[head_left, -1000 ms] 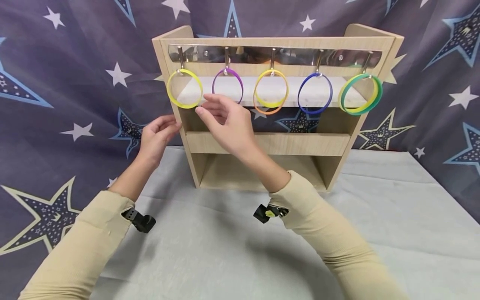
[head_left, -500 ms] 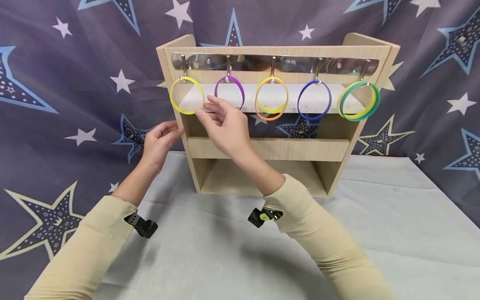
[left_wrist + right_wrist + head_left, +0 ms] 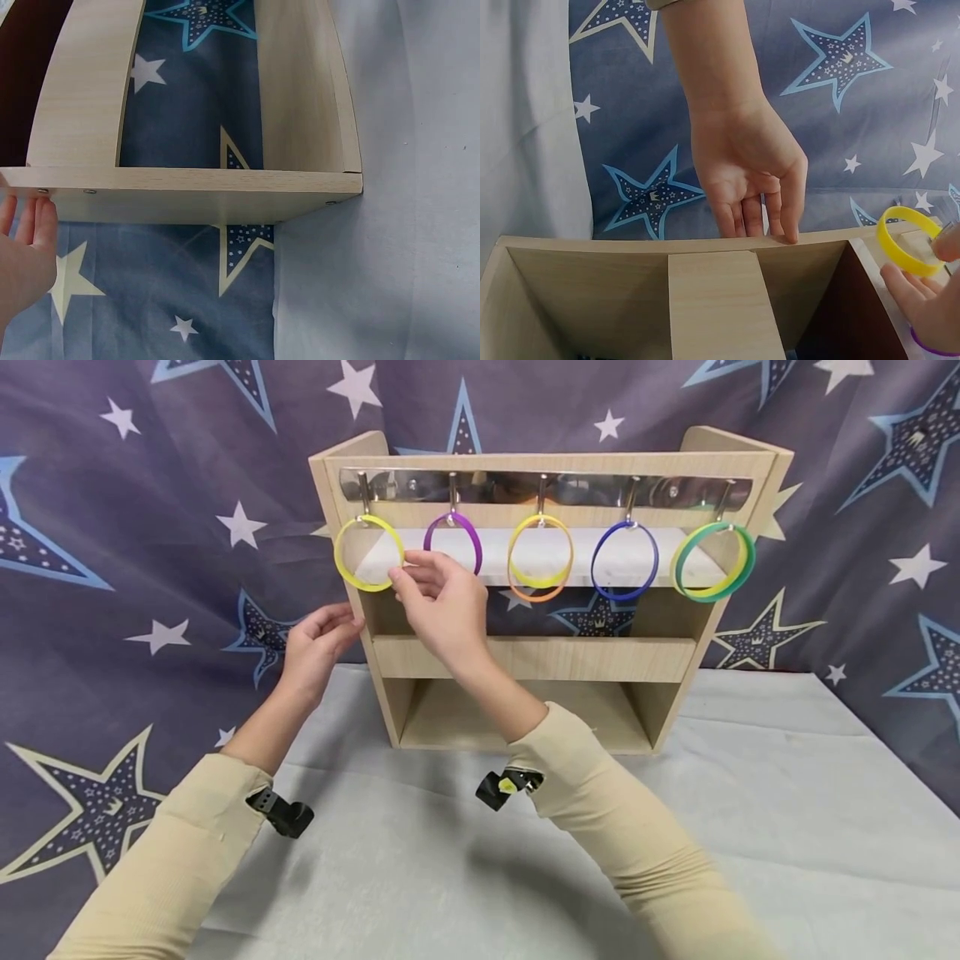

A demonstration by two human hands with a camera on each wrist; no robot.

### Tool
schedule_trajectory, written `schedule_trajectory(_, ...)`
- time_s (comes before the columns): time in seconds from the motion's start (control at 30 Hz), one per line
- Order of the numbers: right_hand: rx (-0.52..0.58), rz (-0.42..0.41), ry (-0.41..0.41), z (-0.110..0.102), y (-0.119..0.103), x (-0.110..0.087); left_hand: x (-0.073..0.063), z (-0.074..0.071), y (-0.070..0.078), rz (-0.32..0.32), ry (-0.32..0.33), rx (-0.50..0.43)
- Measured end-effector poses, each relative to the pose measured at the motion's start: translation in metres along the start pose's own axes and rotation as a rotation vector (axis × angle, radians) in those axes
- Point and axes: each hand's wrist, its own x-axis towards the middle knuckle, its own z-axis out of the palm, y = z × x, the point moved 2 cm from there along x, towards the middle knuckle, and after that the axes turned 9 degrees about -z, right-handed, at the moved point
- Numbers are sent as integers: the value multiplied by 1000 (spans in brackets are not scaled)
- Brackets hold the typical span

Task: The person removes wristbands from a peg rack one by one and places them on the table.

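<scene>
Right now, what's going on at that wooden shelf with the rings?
A person has their right hand at the lower edge of the round yellow ring on the far-left hook; whether it pinches or only touches is unclear. Their left hand touches the left side of the light wooden shelf unit. All five hooks on the shiny metal strip carry rings, including a round purple ring and a round blue ring.

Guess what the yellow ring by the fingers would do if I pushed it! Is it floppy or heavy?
The yellow ring would probably swing, since it hangs from a hook. It's likely light, being just a thin band. It holds a round shape while hanging, so it's probably not very floppy, though I can't tell if it bends.
</scene>
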Motion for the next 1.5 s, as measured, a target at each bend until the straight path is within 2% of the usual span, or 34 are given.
schedule_trajectory(0.2, 61, 8, 69, 3, 1, -2, -1, 2, -3, -17, -9, -30)
schedule_trajectory(0.47, 92, -35, 70, 2, -4, -4, -3, 4, -4, -26, 0, -52)
schedule_trajectory(0.67, 128, -32, 75, 2, -5, -4, -4, 3, -2, -37, -15, -63)
schedule_trajectory(0.87, 199, -12, 119, 1, -1, -1, -4, 3, -1, -46, -32, -49)
schedule_trajectory(1.03, 245, -22, 145, 0, -4, 3, -2, 1, 1, -20, -49, -46)
schedule_trajectory(1.5, 310, 5, 130, -1, -15, 7, -1, 1, 3, -21, -45, -53)
